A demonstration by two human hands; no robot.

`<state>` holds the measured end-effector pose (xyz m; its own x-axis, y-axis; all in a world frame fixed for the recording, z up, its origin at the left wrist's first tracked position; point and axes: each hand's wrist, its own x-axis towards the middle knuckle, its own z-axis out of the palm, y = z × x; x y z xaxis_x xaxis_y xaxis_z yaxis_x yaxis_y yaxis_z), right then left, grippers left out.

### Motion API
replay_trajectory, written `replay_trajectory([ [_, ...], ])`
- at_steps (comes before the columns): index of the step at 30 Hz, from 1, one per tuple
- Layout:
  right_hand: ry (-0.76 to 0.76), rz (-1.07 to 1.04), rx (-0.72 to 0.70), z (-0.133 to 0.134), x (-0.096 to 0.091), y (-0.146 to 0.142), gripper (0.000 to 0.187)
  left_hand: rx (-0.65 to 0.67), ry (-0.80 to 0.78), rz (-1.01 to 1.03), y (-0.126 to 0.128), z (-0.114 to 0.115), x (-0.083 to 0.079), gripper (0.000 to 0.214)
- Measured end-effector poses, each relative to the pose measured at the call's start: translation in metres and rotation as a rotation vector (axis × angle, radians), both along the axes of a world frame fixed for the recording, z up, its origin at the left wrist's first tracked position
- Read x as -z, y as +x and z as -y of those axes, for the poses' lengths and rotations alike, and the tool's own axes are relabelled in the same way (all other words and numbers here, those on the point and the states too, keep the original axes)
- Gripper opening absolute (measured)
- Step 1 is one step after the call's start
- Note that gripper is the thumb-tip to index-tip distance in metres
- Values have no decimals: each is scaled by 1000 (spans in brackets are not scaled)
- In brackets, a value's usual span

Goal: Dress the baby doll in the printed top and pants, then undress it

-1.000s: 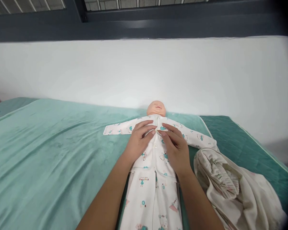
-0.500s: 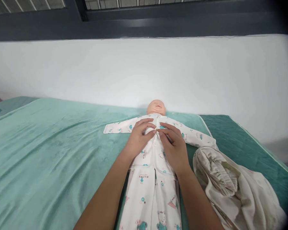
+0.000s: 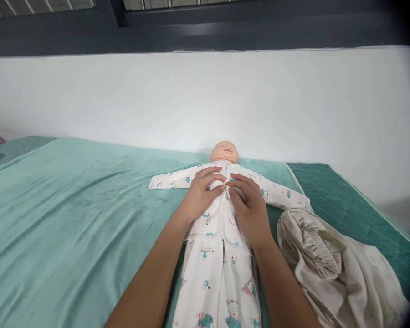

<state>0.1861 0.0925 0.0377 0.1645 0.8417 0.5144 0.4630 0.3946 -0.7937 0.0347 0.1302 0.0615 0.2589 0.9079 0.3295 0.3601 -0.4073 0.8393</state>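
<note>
A baby doll [image 3: 224, 152] lies on its back, dressed in a white printed baby jacket [image 3: 213, 224] with its sleeves spread out and matching trousers [image 3: 198, 278]. On the doll's chest, my left hand [image 3: 205, 189] pinches the jacket's front edge between thumb and forefinger. Opposite it, my right hand [image 3: 248, 200] pinches the other front edge at the same spot, the fingertips of both hands nearly touching. Whatever fastener sits between the fingertips is mostly hidden. Below the hands, a small round button [image 3: 223, 204] shows on the jacket's front.
To the right of the doll lies a crumpled cream-coloured garment [image 3: 358, 269], close to my right forearm. A light green blanket [image 3: 89, 218] covers the bed, with a darker green quilted cover [image 3: 331, 191] at the right. Behind the doll's head rises a white wall [image 3: 157, 100].
Both hands stay at the same place on the jacket front, with only slight finger movement. The whole view has shifted a little.
</note>
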Motion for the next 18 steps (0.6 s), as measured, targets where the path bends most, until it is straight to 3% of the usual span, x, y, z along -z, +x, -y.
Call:
replay_trajectory([
  [5,13,34,2,0,-1,0,11,3,-13,12,1,2,-2,12],
  [18,19,17,4,-1,3,1,23,-20,38,18,5,3,-3,14],
])
